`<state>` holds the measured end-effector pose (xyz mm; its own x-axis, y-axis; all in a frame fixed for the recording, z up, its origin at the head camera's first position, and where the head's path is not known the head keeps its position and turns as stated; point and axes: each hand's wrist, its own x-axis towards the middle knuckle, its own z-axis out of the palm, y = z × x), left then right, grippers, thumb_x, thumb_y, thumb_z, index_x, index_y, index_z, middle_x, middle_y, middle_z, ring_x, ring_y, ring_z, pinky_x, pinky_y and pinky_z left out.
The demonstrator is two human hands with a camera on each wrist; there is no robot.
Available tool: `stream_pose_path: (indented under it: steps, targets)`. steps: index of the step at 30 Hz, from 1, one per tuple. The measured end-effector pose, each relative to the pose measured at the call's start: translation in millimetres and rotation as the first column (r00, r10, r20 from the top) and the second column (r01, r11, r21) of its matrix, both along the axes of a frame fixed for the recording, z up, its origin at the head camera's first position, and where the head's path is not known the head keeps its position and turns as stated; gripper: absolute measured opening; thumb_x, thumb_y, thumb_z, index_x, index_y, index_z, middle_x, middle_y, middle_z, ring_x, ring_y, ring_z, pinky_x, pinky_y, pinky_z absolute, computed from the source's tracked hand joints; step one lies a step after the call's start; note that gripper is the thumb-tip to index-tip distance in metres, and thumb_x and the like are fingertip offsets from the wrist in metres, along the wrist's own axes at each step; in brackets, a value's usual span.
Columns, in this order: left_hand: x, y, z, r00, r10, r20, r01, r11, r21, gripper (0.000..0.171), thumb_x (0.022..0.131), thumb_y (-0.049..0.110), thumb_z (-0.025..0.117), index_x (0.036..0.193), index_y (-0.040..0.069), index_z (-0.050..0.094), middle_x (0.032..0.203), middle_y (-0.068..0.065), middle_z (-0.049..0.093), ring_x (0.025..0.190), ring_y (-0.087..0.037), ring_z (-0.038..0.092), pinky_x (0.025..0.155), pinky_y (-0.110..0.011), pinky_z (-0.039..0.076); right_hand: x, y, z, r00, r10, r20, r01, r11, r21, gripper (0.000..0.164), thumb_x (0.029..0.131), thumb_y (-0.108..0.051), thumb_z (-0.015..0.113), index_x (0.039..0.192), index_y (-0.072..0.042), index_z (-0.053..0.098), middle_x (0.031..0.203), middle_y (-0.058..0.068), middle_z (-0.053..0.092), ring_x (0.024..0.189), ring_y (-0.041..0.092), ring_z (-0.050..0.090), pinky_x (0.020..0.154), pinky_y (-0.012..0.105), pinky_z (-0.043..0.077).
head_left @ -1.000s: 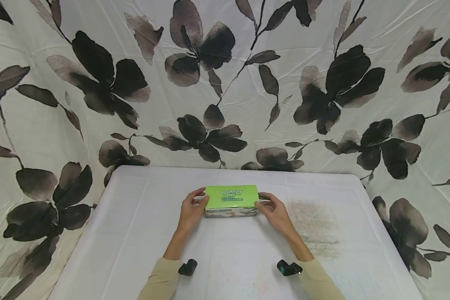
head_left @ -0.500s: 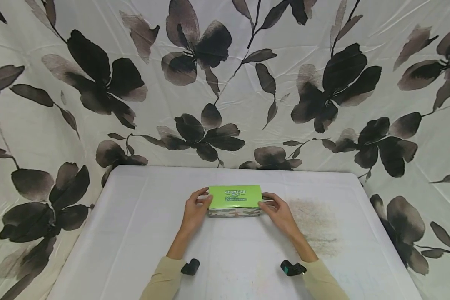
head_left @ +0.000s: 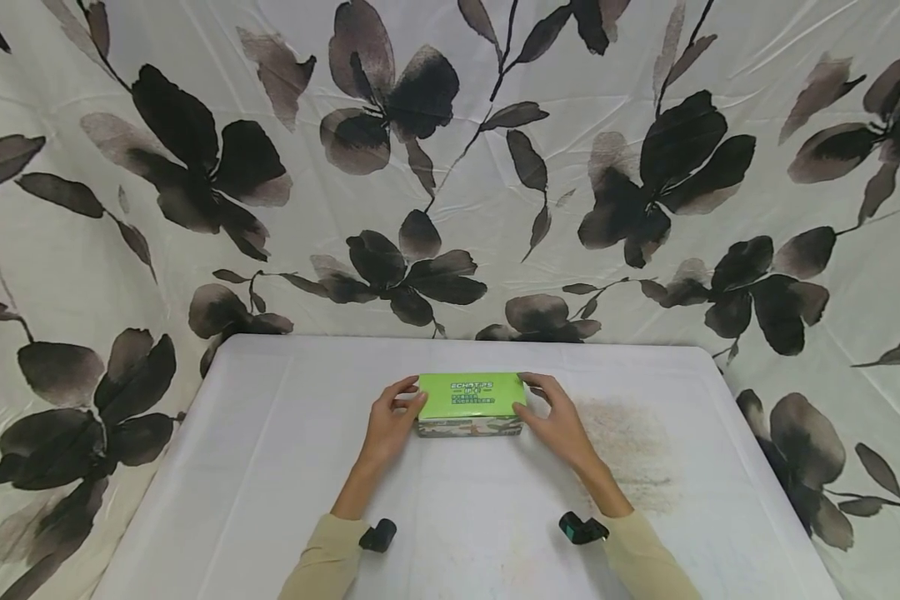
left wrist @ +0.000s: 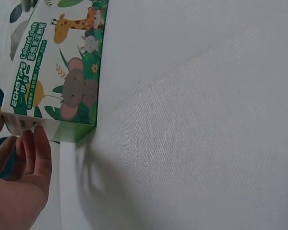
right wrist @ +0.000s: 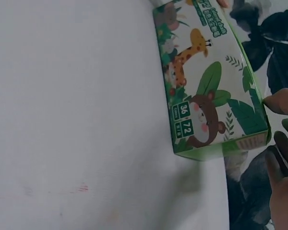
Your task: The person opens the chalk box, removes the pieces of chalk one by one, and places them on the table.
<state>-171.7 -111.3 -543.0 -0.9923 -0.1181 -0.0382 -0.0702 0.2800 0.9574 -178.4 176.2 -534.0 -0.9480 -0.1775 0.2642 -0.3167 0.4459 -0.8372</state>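
Observation:
A chalk box (head_left: 471, 398) with a bright green top stands on the table, towards its far side. In both wrist views its front (left wrist: 69, 67) shows cartoon animals and the words "Colored Chalk". My left hand (head_left: 390, 421) holds the box's left end, with the thumb at the upper edge and fingers against the end face. At the right end, my right hand (head_left: 558, 417) has its thumb at the near corner and a finger at the far corner. In the right wrist view, other fingers (right wrist: 281, 153) sit just off that end. The box's contents are hidden.
A white cloth covers the table (head_left: 285, 467). Brownish smudges (head_left: 630, 450) mark the cloth right of the box. Behind the table hangs a floral curtain (head_left: 495, 200). Each wrist carries a small black camera (head_left: 378, 535).
Both hands and the box have shifted slightly right on the table. The right hand's fingers have risen to the box's far top corner. The box's top stays closed.

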Motion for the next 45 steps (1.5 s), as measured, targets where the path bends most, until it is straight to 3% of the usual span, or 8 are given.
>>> stream_pose_path:
  steps: [4,9,14,19,33,41,45]
  targets:
    - [-0.5,-1.1,-3.8,1.0,-0.027,-0.008,0.027,0.999,0.039,0.05,0.099,0.027,0.072,0.144,0.008,0.058,0.13,-0.013,0.059,0.105,-0.023,0.061,0.078,-0.022,0.053,-6.1,-8.2,6.5,0.996,0.055,-0.074,-0.049,0.995,0.082,0.053,0.088,-0.015,0.084,0.135,-0.003,0.062,0.136,0.015,0.058,0.129,0.034,0.054,0.112,0.053,0.044]
    - [-0.4,-6.2,-9.1,0.993,-0.121,-0.004,0.12,0.988,0.098,0.074,0.089,0.023,0.084,0.152,0.009,0.047,0.137,-0.015,0.053,0.105,-0.025,0.058,0.079,-0.022,0.053,-15.5,-20.8,14.2,0.987,0.155,-0.043,-0.147,0.978,0.149,0.061,0.086,-0.022,0.086,0.138,-0.004,0.06,0.141,0.016,0.054,0.135,0.036,0.048,0.115,0.056,0.039]
    - [-2.9,-10.8,-13.7,0.967,-0.253,0.035,0.251,0.967,0.048,0.103,0.079,0.024,0.093,0.16,0.014,0.031,0.149,-0.012,0.04,0.109,-0.023,0.051,0.089,-0.029,0.05,-24.7,-30.8,22.8,0.965,0.261,0.012,-0.256,0.937,0.239,0.071,0.083,-0.025,0.088,0.141,0.0,0.057,0.145,0.019,0.05,0.136,0.038,0.045,0.115,0.057,0.038]
    - [-7.3,-12.4,-19.7,0.945,-0.324,0.035,0.324,0.946,0.008,0.109,0.076,0.026,0.095,0.162,0.012,0.028,0.152,-0.012,0.035,0.107,-0.023,0.049,0.089,-0.033,0.05,-29.9,-35.8,28.3,0.948,0.315,0.045,-0.31,0.88,0.36,0.074,0.081,-0.031,0.09,0.141,-0.001,0.058,0.144,0.019,0.053,0.133,0.039,0.046,0.112,0.058,0.039]
    - [-8.0,-13.3,-20.7,0.939,-0.339,0.058,0.339,0.941,0.017,0.101,0.076,0.026,0.095,0.157,0.011,0.036,0.133,-0.01,0.048,0.099,-0.022,0.058,0.089,-0.035,0.054,-33.2,-35.3,38.3,0.942,0.335,0.029,-0.298,0.793,0.531,0.073,0.076,-0.045,0.092,0.135,-0.009,0.067,0.134,0.011,0.064,0.125,0.03,0.057,0.108,0.049,0.047]
    - [-6.3,-12.2,-21.1,0.942,-0.333,0.044,0.334,0.943,0.005,0.099,0.077,0.025,0.094,0.156,0.01,0.037,0.122,-0.01,0.05,0.098,-0.022,0.058,0.088,-0.036,0.054,-37.9,-36.2,46.9,0.913,0.403,-0.054,-0.261,0.682,0.683,0.068,0.076,-0.052,0.088,0.127,-0.008,0.074,0.127,0.008,0.071,0.117,0.026,0.065,0.097,0.044,0.057]
    - [-6.0,-11.3,-19.6,0.943,-0.329,0.044,0.329,0.944,-0.001,0.098,0.077,0.024,0.094,0.156,0.01,0.037,0.122,-0.01,0.05,0.097,-0.022,0.058,0.087,-0.035,0.054,-42.3,-36.3,49.5,0.899,0.432,-0.077,-0.254,0.655,0.711,0.066,0.077,-0.053,0.088,0.123,-0.008,0.076,0.123,0.007,0.073,0.113,0.024,0.068,0.092,0.041,0.059]
